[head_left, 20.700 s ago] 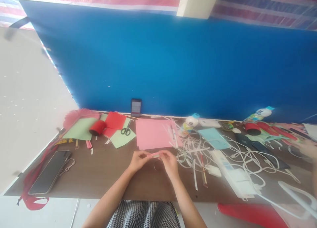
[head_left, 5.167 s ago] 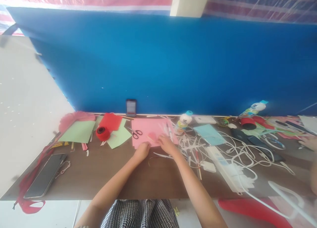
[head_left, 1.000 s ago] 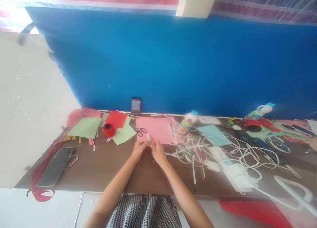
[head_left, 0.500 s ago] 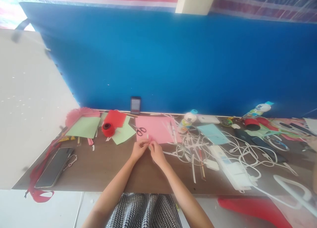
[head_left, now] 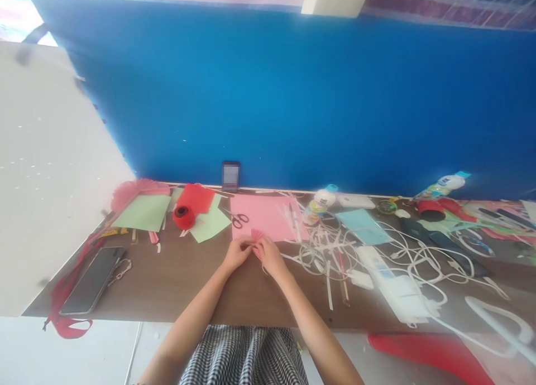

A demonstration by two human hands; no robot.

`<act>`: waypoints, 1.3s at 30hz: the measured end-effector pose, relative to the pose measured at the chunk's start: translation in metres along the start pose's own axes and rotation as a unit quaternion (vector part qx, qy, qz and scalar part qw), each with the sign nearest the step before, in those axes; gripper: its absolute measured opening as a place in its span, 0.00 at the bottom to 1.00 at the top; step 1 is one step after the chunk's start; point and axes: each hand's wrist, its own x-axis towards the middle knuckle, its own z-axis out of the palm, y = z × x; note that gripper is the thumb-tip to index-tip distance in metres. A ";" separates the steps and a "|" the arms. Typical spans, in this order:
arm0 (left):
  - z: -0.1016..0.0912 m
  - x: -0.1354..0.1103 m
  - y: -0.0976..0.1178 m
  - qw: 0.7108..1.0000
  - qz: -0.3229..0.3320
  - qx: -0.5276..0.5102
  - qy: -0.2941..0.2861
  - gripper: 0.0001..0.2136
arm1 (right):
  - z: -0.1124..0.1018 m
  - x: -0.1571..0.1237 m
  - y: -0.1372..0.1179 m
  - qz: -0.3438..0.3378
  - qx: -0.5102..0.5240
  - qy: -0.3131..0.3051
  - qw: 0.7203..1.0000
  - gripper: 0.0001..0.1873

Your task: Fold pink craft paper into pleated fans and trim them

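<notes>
Between my two hands is a small piece of pleated pink paper (head_left: pixel 257 234), its folds fanning out at the top. My left hand (head_left: pixel 238 253) pinches its left side. On the other side, the fingers of my right hand (head_left: pixel 268 255) are closed on the same paper. Both hands meet just at the near edge of a flat pink sheet (head_left: pixel 268 209). Scissors with dark handles (head_left: pixel 240 220) lie on that sheet, beyond my left hand. My fingers partly hide the lower part of the pleated piece.
Left stand a red roll (head_left: pixel 184 217), green paper (head_left: pixel 146 213) and a phone (head_left: pixel 92 282). To the right are tangled white cables (head_left: pixel 322 254), a bottle (head_left: pixel 320 205), a blue sheet (head_left: pixel 363 226) and a power strip (head_left: pixel 391 287). A small framed device (head_left: pixel 230 177) leans on the blue partition.
The pleated pink paper shows more between my fingers, spread wider at the top. My hands have shifted very slightly, and the whole view has moved a little.
</notes>
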 end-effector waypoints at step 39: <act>-0.004 0.000 0.012 0.996 0.011 0.088 -0.022 0.08 | -0.013 0.021 0.011 -0.151 -0.103 -0.101 0.978 0.08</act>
